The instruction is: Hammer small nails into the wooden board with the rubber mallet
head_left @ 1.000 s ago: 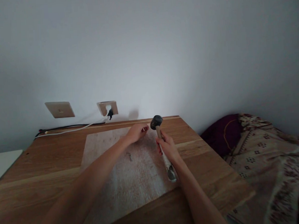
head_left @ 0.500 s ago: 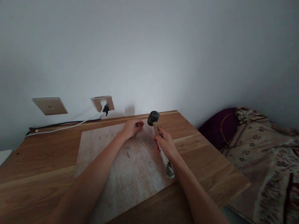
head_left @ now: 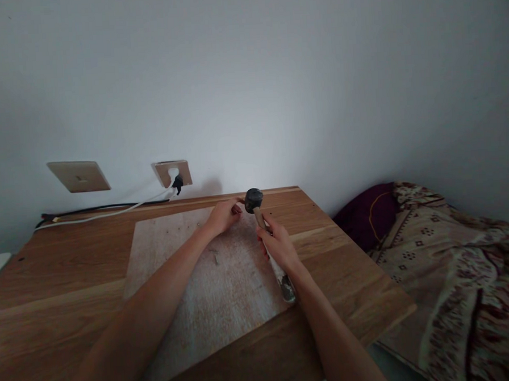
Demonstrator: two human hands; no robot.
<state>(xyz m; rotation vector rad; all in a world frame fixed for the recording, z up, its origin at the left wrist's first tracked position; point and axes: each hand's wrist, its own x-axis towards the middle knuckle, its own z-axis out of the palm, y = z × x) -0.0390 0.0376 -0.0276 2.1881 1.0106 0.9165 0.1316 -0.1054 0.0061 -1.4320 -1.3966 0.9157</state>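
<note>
My right hand point(head_left: 278, 245) is closed round the wooden handle of a hammer point(head_left: 254, 201) with a thick dark head. The handle's lower end is pale and stained and slants down toward me. Just left of the hammer head, my left hand point(head_left: 222, 217) has its fingers pinched together close to the far edge of a pale wooden board point(head_left: 230, 297). What those fingers hold, if anything, is hidden. A few loose nails point(head_left: 216, 257) lie on the board near my left wrist. Several small nail-like spots show near its far left part.
The board lies on a brown wooden table point(head_left: 348, 276) against a white wall. A wall socket point(head_left: 173, 174) with plugs, a blank plate point(head_left: 78, 177) and cables point(head_left: 111, 215) are at the back left. Right of the table are a purple cushion point(head_left: 367, 216) and patterned bedding point(head_left: 441, 254).
The hammer head has come closer to my left hand's fingertips and now partly overlaps them. The whole view has shifted slightly. Both hands keep their grip.
</note>
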